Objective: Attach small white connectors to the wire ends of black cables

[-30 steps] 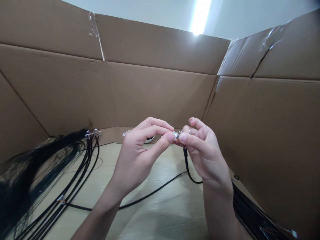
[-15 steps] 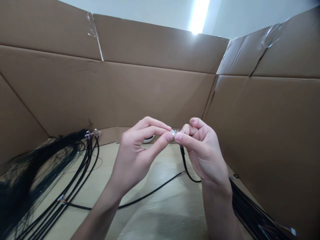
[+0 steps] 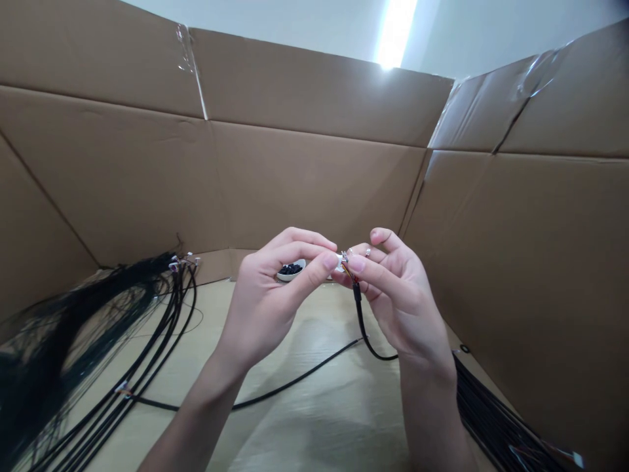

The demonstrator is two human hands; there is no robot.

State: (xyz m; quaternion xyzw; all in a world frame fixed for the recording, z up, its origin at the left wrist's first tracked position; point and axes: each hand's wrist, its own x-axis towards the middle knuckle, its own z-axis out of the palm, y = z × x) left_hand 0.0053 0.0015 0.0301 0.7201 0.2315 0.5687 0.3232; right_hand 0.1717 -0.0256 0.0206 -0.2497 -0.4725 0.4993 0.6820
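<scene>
Cable end (image 3: 357, 293) nearly upright, wires (image 3: 350, 273) up toward connector (image 3: 339, 263)

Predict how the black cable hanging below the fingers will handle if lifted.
The black cable will probably flex springily rather than flop, since it hangs in a smooth curve. Its coloured wires look likelier to be fragile, being thin and outside the sheath.

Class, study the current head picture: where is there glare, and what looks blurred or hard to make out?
Head view: the light strip is blown out white; clear tape near the cardboard's right corner shines; the tabletop has a soft sheen; the dark strands at left look smeared; the white connector between the left hand and right hand lacks fine detail.
</scene>
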